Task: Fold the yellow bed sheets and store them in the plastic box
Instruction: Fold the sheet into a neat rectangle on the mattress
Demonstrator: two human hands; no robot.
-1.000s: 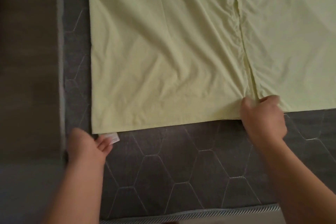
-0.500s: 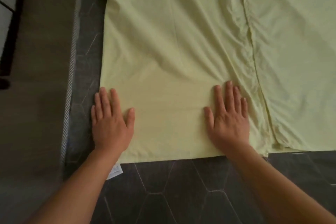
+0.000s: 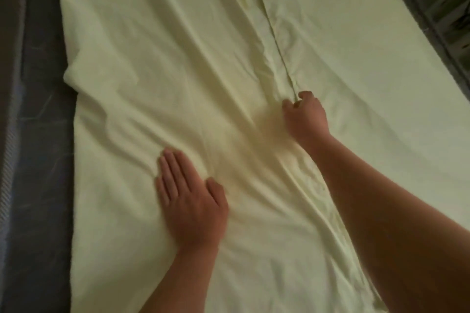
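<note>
The dark grey quilted mattress [image 3: 43, 185] carries everything here; its bare surface shows along the left side and at the upper right corner. Spread across it lies the yellow bed sheet [image 3: 157, 63], and it fills most of the view. It looks folded over at least once: a long edge or hem line [image 3: 273, 30] runs from the top of the view down toward the middle, where one layer appears to lie over another. The cloth is far from flat, with creases fanning out from the centre toward the left edge and a bunched ridge running down under the right forearm.

The left hand [image 3: 189, 201] lies palm down on the sheet, fingers straight and together, pressing the cloth and gripping nothing. The right hand [image 3: 305, 115] is further up, its fingers curled and pinching the sheet at the lower end of that hem line.

By my reading the task is at an early stage: the sheet is still large, needs smoothing and several more folds before it is a compact bundle. The plastic box is not in view, so storing has not begun as far as can be seen.
</note>
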